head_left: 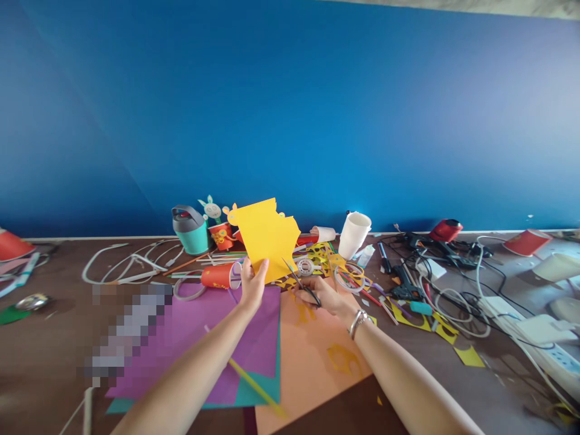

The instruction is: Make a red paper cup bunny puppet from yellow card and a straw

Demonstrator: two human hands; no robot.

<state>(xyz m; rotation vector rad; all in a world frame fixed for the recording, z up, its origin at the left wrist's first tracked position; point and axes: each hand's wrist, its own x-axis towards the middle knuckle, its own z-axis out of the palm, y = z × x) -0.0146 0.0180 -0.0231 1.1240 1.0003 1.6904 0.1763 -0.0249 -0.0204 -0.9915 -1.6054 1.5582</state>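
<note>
1. Presently, the yellow sheet (267,235) is held above the worktop (49,350), clamped in the left hand (252,287).
2. Scissors (298,280) are gripped by the right hand (328,296), their blades at the sheet's lower right edge.
3. Notches appear to have been cut along its upper right; most is left uncut.

Scissors (299,283) are held at the paper's (268,238) lower right; behind them, on the worktop (49,362), a container (196,237) is placed left, a cup (354,235) right.

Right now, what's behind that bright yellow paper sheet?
Behind the bright yellow paper sheet is the blue wall; a small paper animal head peeks out left. What's fully covered can't be seen.
</note>
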